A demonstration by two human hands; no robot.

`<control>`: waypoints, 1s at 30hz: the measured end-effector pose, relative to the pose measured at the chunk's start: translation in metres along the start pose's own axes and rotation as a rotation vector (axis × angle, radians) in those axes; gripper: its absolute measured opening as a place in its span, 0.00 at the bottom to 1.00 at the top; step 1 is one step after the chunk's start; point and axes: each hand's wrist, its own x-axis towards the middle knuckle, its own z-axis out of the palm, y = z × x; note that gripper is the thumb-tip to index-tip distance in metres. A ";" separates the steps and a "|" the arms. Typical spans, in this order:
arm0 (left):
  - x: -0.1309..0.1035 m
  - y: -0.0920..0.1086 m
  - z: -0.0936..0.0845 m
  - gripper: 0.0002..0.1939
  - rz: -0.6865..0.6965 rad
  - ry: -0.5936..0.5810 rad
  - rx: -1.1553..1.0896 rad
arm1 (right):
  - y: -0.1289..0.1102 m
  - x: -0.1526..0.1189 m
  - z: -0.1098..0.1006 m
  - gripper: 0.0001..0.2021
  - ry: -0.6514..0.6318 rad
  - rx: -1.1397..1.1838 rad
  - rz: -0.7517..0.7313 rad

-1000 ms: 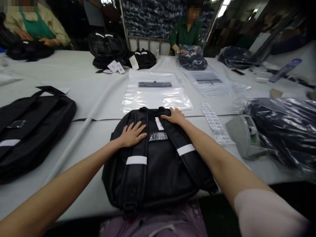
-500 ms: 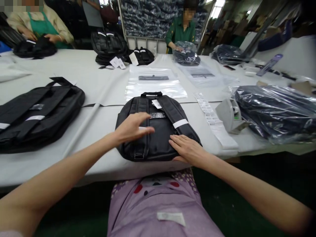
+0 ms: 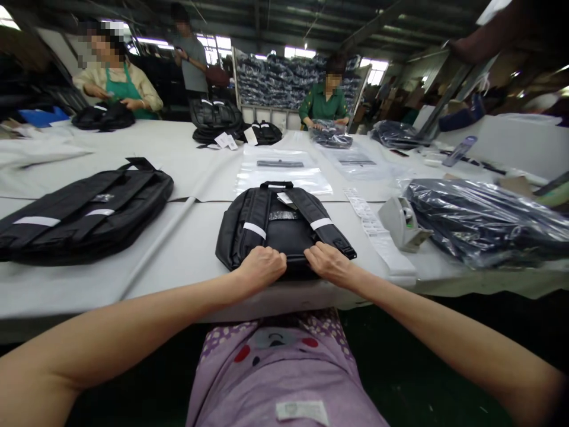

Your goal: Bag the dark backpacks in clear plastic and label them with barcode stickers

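Black and soft-sided, the backpack is lying straps-up on the white table before the person, looking light and floppy, best gripped at its near bottom edge. Both the left hand and right hand are curling their fingers closed on that edge, whereas half a second earlier they were resting flat on top; a clear plastic bag is lying just beyond

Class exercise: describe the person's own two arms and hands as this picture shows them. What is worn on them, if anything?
Both arms are bare along all that shows, with no sleeve over forearm or wrist. The left hand and the right hand wear no gloves, and no watch, ring or bracelet shows. Below the arms, the person wears a purple garment with pale dots, a cartoon face print and a small white label.
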 end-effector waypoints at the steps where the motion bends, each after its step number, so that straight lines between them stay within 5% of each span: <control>1: -0.001 0.003 -0.005 0.09 -0.013 0.017 0.016 | 0.001 0.002 0.000 0.08 0.014 -0.010 0.005; 3: 0.002 0.010 -0.008 0.08 -0.057 0.057 0.015 | 0.004 0.006 -0.001 0.08 0.035 -0.028 0.015; 6: 0.010 0.013 0.001 0.23 -0.144 0.063 -0.056 | 0.006 0.010 -0.008 0.05 0.057 -0.044 0.034; 11: 0.018 0.002 0.020 0.12 -0.183 0.029 -0.113 | 0.007 0.008 -0.018 0.11 0.082 -0.026 0.105; 14: 0.020 0.002 0.024 0.13 -0.154 0.035 -0.117 | 0.002 0.002 -0.005 0.16 0.112 0.049 0.230; 17: 0.022 0.009 0.030 0.14 -0.130 0.038 -0.105 | -0.005 -0.003 0.019 0.02 0.149 0.058 0.305; 20: 0.019 0.014 0.037 0.16 -0.141 0.053 -0.077 | -0.007 -0.006 0.036 0.10 0.183 0.030 0.309; 24: 0.010 0.012 0.048 0.19 -0.201 0.099 -0.025 | 0.005 -0.010 0.026 0.07 0.195 0.022 0.203; 27: 0.006 0.009 0.062 0.22 -0.258 0.083 -0.004 | 0.012 -0.015 0.012 0.17 0.077 0.163 0.109; 30: 0.007 0.008 0.080 0.24 -0.255 0.060 0.015 | 0.006 -0.017 0.012 0.28 -0.015 0.295 0.224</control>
